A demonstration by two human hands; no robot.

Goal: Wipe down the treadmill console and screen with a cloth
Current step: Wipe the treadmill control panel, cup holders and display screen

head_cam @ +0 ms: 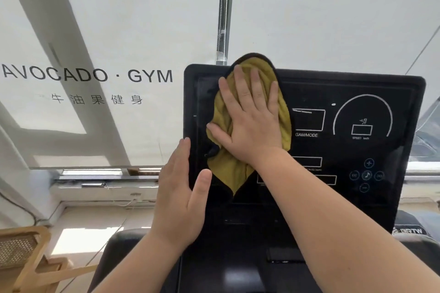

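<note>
A yellow cloth [234, 167] is pressed against the upper left of the treadmill screen [333, 150].
The cloth is pinned under the right hand [250, 119], which is laid flat with its fingers straight and slightly spread; soft, crumpled terry with a dark trim is seen around the palm, and a pointed corner hangs below the wrist. The left hand [181, 195] is held open against the glossy black panel's left edge, fingers straight, thumb rested on the front face.
</note>
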